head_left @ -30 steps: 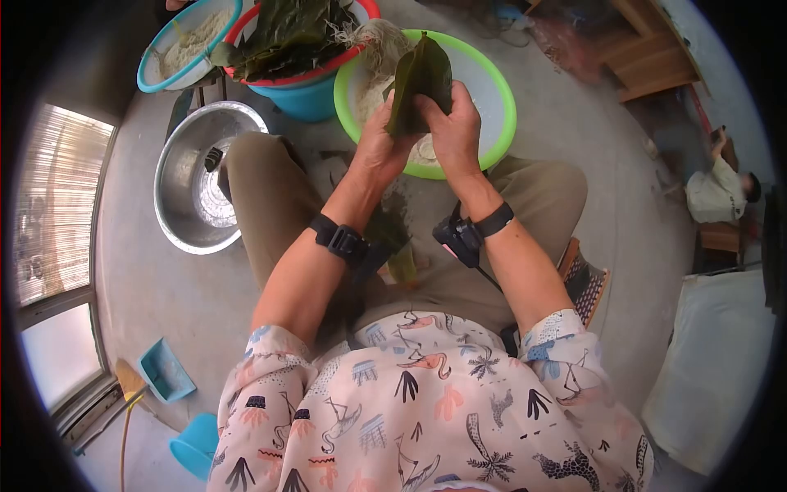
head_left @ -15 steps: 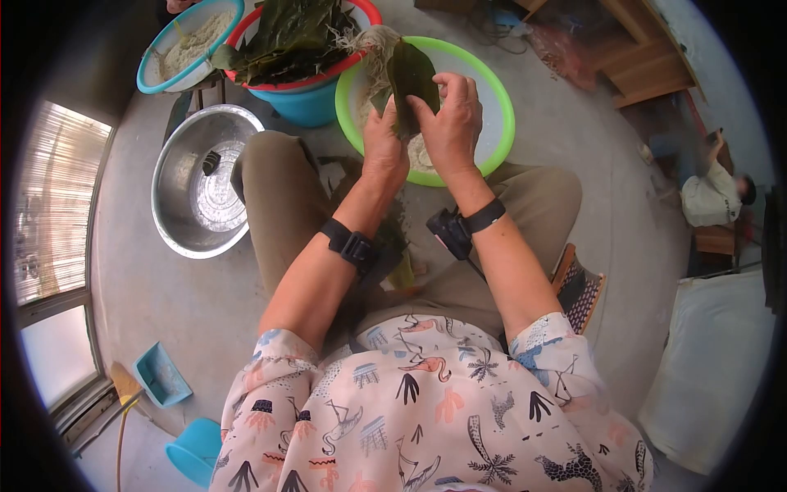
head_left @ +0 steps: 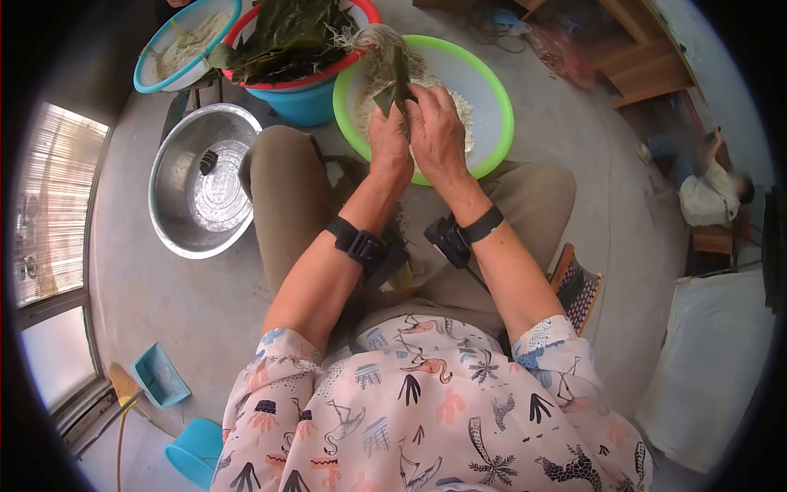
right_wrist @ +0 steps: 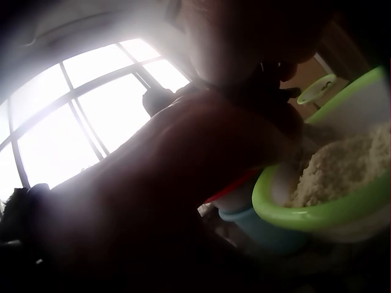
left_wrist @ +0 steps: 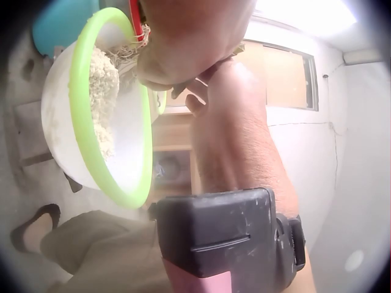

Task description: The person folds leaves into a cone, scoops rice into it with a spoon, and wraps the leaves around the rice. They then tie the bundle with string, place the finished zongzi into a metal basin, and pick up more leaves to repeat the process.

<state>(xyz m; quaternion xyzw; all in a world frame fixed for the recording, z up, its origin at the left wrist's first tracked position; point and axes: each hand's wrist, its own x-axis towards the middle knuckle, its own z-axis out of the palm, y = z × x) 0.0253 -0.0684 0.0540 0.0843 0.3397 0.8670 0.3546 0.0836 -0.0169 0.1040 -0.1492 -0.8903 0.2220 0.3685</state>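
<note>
Both hands meet over a green-rimmed basin [head_left: 502,90] of white rice [head_left: 465,115]. My left hand [head_left: 389,146] grips the lower end of a dark green leaf [head_left: 400,72], which is folded narrow and points away from me. From the right, my right hand [head_left: 438,135] holds the same leaf, fingers bent over its side. The leaf's lower part is hidden inside the hands. In the left wrist view, the left hand [left_wrist: 189,39] is close to the camera, the right hand [left_wrist: 229,104] beside it. The right wrist view is dark, with the hands mostly in silhouette.
A bundle of pale strings [head_left: 377,45] hangs at the basin's left rim. Beyond it stands a red-rimmed basin [head_left: 370,10] heaped with leaves [head_left: 295,41]. A metal basin [head_left: 168,197] holding a small dark object [head_left: 208,162] is beside the left knee. Another person [head_left: 711,193] is at right.
The leaf, spread broad before, is now folded narrow and seen nearly edge-on. My right hand has closed in toward the left, its fingers coming down over the leaf.
</note>
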